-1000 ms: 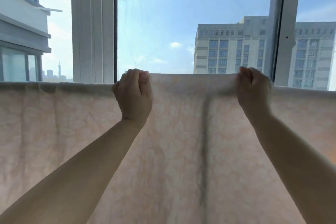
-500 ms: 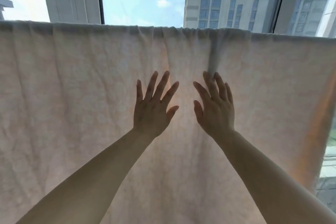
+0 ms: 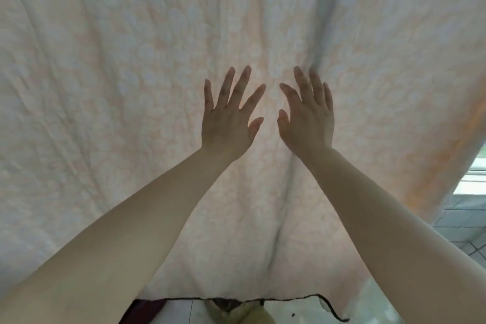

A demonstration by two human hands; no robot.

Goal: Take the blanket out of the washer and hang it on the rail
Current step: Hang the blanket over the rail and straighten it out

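A pale peach blanket with a faint floral pattern hangs down and fills almost the whole view, lit from behind. Its lower hem runs across the bottom, edged by a dark line. My left hand and my right hand lie side by side against the middle of the cloth, fingers spread and straight, palms towards it. Neither hand grips anything. The rail and the washer are out of view.
At the right edge a strip of window sill and tiled wall shows beside the blanket. Below the hem lie a pale tiled floor and a dark thread trailing from the hem.
A second ago both hands gripped the blanket's top edge. They have let go and slid down the cloth with open fingers, and the view has dropped below the rail and window.
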